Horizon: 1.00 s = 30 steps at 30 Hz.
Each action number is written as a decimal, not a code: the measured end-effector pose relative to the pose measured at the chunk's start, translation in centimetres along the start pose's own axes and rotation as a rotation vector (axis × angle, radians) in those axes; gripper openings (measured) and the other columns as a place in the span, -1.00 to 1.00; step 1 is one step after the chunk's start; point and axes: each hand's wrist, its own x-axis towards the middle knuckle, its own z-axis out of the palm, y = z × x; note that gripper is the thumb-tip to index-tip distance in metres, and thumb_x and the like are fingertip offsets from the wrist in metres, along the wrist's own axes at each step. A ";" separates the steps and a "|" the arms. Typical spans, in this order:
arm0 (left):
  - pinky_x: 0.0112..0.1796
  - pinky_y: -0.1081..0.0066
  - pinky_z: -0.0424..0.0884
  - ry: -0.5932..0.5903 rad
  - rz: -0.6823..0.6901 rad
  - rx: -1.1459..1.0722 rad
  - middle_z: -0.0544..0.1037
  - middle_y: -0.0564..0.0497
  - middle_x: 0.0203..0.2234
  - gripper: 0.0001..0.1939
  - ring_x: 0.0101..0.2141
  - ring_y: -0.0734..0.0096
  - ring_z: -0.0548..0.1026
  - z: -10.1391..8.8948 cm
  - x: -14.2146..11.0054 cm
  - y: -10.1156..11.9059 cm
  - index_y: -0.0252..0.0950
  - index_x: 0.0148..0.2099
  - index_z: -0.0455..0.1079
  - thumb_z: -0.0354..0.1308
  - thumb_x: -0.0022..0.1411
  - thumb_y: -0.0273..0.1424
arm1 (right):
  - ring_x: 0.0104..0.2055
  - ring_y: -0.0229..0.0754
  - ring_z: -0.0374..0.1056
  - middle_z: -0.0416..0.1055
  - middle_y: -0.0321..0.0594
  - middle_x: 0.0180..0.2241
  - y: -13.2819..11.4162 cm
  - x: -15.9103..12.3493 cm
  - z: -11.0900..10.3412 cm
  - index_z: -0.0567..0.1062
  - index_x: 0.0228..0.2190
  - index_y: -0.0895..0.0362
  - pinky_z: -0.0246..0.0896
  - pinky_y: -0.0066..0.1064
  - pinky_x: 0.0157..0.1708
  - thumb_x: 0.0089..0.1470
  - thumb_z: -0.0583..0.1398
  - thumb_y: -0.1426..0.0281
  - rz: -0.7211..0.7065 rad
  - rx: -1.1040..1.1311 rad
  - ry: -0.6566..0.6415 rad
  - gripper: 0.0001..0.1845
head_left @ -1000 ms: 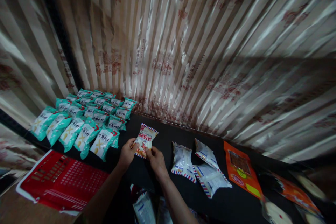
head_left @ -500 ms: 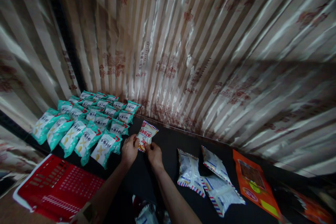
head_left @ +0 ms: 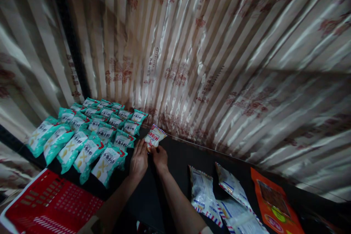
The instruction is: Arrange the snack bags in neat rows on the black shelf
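Note:
A white-and-yellow snack bag [head_left: 154, 137] with red lettering and a striped edge lies on the black shelf near the back wall. My right hand [head_left: 160, 158] has its thumb and fingers closed on the bag's lower edge. Along the bag's left side rests my left hand [head_left: 139, 160], fingers stretched out and touching or nearly touching it. Just left of that hand stand rows of teal snack bags [head_left: 109, 165], closely packed and leaning back. The lower part of the held bag is partly hidden by my fingers.
A red plastic basket [head_left: 52, 204] with a white rim sits at lower left. Right of my arm lie several striped-edge bags [head_left: 203, 193] face down and an orange pouch [head_left: 275, 201]. Crinkled, printed foil sheeting [head_left: 181, 51] lines the back, and a dark post [head_left: 68, 36] rises at left.
The snack bag has shifted slightly back, toward the wall. My left fingers have straightened from their grip to lie along its side. The view has shifted a little.

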 end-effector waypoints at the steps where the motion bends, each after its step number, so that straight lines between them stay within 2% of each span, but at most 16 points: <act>1: 0.06 0.20 0.28 0.003 0.005 0.010 0.31 -0.20 0.09 -0.61 0.15 0.18 0.18 0.3 0.1 -0.1 -0.44 0.09 0.25 -0.18 0.25 -0.51 | -0.36 -0.14 0.42 0.52 -0.10 -0.37 -0.1 0.3 0.1 0.48 -0.39 0.18 0.18 -0.45 -0.40 0.02 0.06 0.28 -0.001 -0.016 0.000 -0.72; 7: 0.07 0.18 0.27 -0.017 -0.002 0.013 0.27 -0.21 0.12 -0.57 0.17 0.19 0.13 1.6 0.8 -0.6 -0.45 0.12 0.21 -0.18 0.23 -0.56 | -0.31 -0.14 0.41 0.51 -0.10 -0.34 -0.4 1.9 0.6 0.49 -0.40 0.16 0.17 -0.45 -0.36 0.03 0.05 0.34 -0.029 -0.081 0.003 -0.76; 17: 0.08 0.19 0.25 -0.035 -0.024 -0.005 0.23 -0.23 0.14 -0.55 0.20 0.20 0.05 2.5 1.9 -0.8 -0.46 0.14 0.17 -0.17 0.20 -0.60 | -0.30 -0.15 0.41 0.51 -0.10 -0.34 -0.9 4.0 0.6 0.48 -0.36 0.18 0.17 -0.45 -0.34 0.04 0.05 0.37 -0.064 -0.150 -0.015 -0.77; 25: 0.09 0.17 0.24 -0.026 -0.050 0.008 0.20 -0.24 0.16 -0.55 0.21 0.17 0.03 2.5 2.0 -0.7 -0.47 0.14 0.17 -0.15 0.20 -0.57 | -0.20 -0.17 0.40 0.49 -0.12 -0.21 -1.1 5.5 0.8 0.43 -0.15 0.17 0.19 -0.46 -0.25 0.05 0.06 0.37 -0.077 -0.172 -0.043 -0.68; 30: 0.09 0.13 0.22 -0.027 -0.044 0.019 0.19 -0.25 0.16 -0.55 0.22 0.15 -0.04 2.3 2.0 -0.5 -0.46 0.15 0.16 -0.14 0.21 -0.55 | -0.19 -0.18 0.40 0.49 -0.16 -0.22 -1.4 5.8 0.8 0.47 -0.20 0.11 0.18 -0.47 -0.24 0.06 0.06 0.35 -0.074 -0.204 -0.073 -0.72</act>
